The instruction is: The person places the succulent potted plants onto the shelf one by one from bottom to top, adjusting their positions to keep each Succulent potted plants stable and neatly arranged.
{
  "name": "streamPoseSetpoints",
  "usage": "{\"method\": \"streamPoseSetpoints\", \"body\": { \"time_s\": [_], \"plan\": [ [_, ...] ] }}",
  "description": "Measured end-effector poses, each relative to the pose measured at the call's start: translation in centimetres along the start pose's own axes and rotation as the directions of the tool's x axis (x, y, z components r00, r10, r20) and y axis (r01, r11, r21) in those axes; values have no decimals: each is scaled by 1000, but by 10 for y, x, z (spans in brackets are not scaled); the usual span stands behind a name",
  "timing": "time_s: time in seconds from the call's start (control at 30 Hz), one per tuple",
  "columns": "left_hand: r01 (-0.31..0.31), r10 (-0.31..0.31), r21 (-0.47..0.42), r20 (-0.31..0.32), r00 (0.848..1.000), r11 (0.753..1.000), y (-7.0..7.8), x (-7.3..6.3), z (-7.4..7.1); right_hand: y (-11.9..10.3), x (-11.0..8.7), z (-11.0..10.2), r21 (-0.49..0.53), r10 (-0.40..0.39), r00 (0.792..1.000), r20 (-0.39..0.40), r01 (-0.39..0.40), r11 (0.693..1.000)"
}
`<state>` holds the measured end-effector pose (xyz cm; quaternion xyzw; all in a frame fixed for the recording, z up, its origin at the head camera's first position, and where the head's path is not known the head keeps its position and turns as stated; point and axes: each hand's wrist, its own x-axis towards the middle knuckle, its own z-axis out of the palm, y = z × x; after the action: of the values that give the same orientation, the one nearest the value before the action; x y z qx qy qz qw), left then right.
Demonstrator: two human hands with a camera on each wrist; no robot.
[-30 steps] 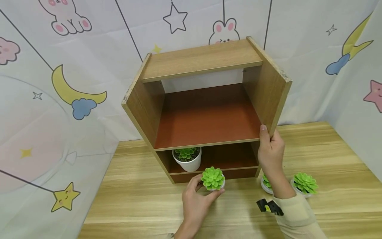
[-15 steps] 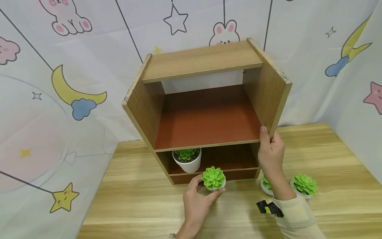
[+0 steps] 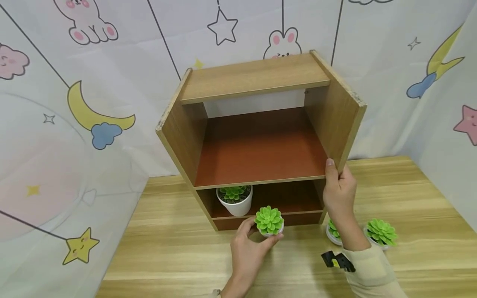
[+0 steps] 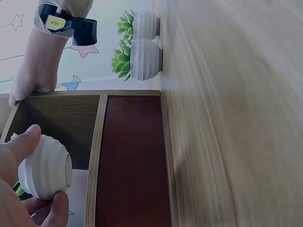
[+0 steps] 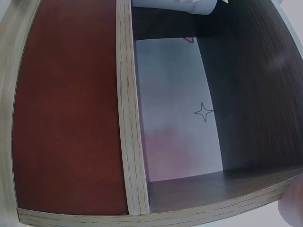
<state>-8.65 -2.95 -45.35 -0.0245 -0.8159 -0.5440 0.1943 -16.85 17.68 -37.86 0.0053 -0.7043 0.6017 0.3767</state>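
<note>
In the head view, my left hand (image 3: 247,248) holds a potted succulent (image 3: 269,220) with bright green leaves in front of the shelf's lower compartment. Thumb and fingers wrap its white ribbed pot (image 4: 45,168), which in the left wrist view is off the table, its base facing the camera. With the thumb on the front, my right hand (image 3: 340,190) grips the right side panel of the wooden shelf unit (image 3: 257,182). A larger white pot (image 3: 235,205) with a succulent stands at the left of the lower compartment. My right hand shows only partly in the right wrist view (image 5: 291,203).
Two more small potted succulents stand on the wooden table (image 3: 160,256) to the right, one (image 3: 381,232) fully visible and the other (image 3: 333,231) partly behind my right forearm. The upper compartment's red-brown board (image 3: 261,145) is bare. A patterned cloth (image 3: 123,54) hangs behind.
My left hand has edged slightly toward the shelf with the potted succulent, and more of its white pot shows. The right hand keeps its grip on the side panel. The head view has shifted slightly.
</note>
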Motion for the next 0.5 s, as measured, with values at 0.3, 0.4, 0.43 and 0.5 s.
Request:
{"method": "streamPoseSetpoints", "body": {
  "time_s": [0.3, 0.4, 0.43, 0.5],
  "plan": [
    [-41, 41, -6, 5, 999, 999, 2, 3, 4, 4, -1, 0, -19, 11, 1000, -24, -12, 1000],
    [-69, 69, -1, -3, 998, 998, 2, 6, 5, 3, 0, 0, -13, 10, 1000, -26, -11, 1000],
    [-81, 81, 5, -8, 997, 997, 2, 6, 5, 2, 0, 0, -12, 9, 1000, -26, -10, 1000],
    [-98, 98, 12, -17, 995, 995, 3, 7, 6, 1, 1, 1, -10, 6, 1000, -28, -6, 1000]
  ]
}}
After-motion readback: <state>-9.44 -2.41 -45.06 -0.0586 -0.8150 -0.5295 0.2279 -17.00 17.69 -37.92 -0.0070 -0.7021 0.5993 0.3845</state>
